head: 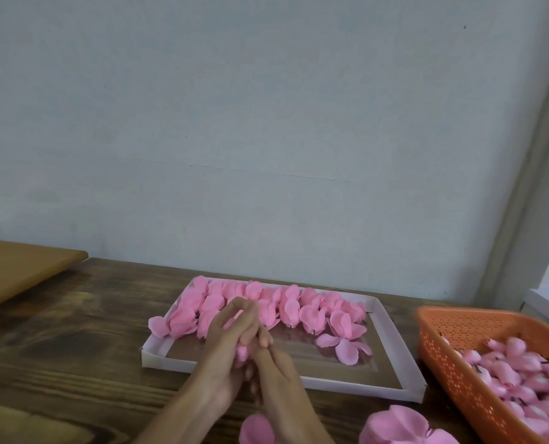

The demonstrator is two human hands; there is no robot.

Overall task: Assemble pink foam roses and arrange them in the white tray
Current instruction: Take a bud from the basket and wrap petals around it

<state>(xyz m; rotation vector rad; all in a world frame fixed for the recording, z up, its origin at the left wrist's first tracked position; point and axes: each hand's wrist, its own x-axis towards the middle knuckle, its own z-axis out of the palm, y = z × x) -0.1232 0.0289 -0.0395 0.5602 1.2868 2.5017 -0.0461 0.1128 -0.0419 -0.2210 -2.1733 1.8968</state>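
Grip: A person's left hand and right hand meet, and the fingers of both curl tightly round one pink foam rose.
Held piece: Only slivers of pink show between the fingers, so how far the flower is put together cannot be told.
Left hand: It comes in from the lower left, and its fingers rise past the flower towards the tray's filled rows.
Right hand: It comes up from below, its fingertips pressed against the flower from the right.
Under the grip: The near left part of the white tray lies below the joined hands, on a dark wooden table.
Beyond the grip: Finished pink roses crowd the far side of the tray in close rows, touching one another.
Left of the grip: One petal hangs over the tray's left rim.
Right of the grip: A few loose petals lie on the tray's floor in front of the rows.
Far right of the grip: An orange perforated basket, well apart from the hands, holds a heap of pink foam buds.
Nearer than the grip: More petals lie on the table beside the right wrist.
Far left of the grip: A lighter wooden board rests at the table's far corner.
Backdrop: A pale wall stands behind the table.
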